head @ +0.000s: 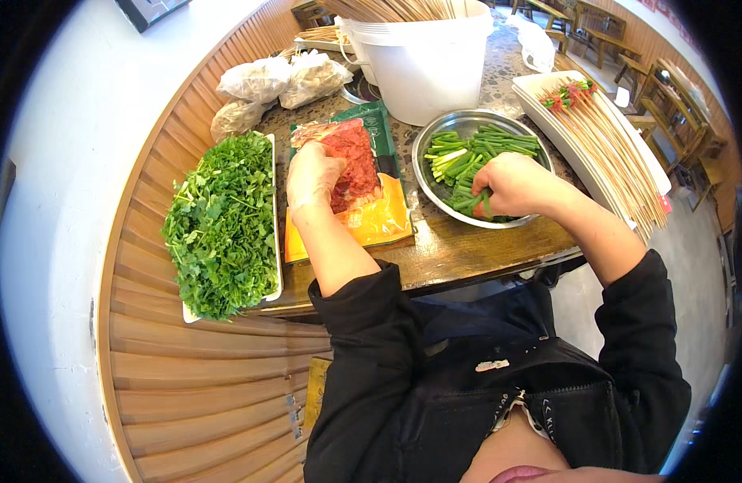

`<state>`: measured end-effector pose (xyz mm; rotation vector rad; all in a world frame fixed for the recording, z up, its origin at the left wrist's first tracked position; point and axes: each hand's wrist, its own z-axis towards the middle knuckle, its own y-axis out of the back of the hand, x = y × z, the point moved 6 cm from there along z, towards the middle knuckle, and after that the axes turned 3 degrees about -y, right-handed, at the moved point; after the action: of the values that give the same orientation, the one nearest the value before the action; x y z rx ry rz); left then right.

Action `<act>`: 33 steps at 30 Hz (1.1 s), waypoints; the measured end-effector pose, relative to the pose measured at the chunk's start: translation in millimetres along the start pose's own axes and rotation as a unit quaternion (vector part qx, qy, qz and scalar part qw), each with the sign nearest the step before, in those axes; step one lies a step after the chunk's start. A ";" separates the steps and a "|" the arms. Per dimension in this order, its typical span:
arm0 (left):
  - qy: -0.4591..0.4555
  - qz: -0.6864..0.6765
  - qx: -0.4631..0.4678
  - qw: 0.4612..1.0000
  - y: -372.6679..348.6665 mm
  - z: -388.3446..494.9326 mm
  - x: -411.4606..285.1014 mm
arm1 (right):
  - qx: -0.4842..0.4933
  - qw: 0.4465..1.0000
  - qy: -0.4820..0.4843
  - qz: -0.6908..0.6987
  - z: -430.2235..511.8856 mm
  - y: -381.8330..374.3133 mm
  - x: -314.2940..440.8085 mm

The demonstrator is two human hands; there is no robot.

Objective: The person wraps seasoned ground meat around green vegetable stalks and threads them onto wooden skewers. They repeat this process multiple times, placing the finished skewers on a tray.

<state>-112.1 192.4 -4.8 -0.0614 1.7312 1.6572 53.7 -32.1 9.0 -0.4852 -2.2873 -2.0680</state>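
Note:
My left hand (313, 178), in a thin clear glove, rests on the left side of a slab of red sliced meat (356, 163). Its fingertips touch the meat, and whether they pinch a slice is hidden. The meat lies on a green and yellow plastic package (386, 223). Inside a round metal bowl (423, 181), my right hand (508, 184) has its fingers closed on some cut green scallion pieces (481, 202). More scallion lengths (506, 142) fill the bowl around it. To the right, a white tray (531, 87) holds skewers (612, 160) with red meat and green pieces on their far ends.
Chopped cilantro (223, 223) is heaped on a white tray (277, 278) at the left. Behind stand a white bucket (431, 72) of bamboo sticks (401, 9) and several plastic-wrapped bundles (313, 78). The wooden table edge (443, 259) runs before me; slatted wood panelling (147, 241) borders the left.

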 end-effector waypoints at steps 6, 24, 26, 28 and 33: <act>0.001 -0.011 -0.027 1.000 -0.3 1.0 -5.6 | 0.020 0.998 0.004 0.051 1.3 -5.6 -5.1; -0.047 0.026 0.008 0.999 -17.1 11.7 -3.7 | -0.001 1.000 0.013 -0.007 4.7 -8.3 -1.1; -0.047 0.003 -0.016 0.999 -14.4 13.1 -0.1 | -0.008 1.000 0.014 0.025 5.3 -4.4 -4.4; -0.039 -0.001 -0.035 0.999 -14.2 14.6 3.4 | -0.004 0.997 -0.001 0.082 2.9 0.7 -12.1; -0.043 0.012 -0.050 0.998 -22.7 21.2 3.7 | -0.032 0.991 -0.013 0.129 -0.9 9.7 -14.7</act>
<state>-93.7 208.9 -24.0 -0.0164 1.5910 1.7368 69.8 -35.4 15.3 -0.7695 -2.0467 -2.0236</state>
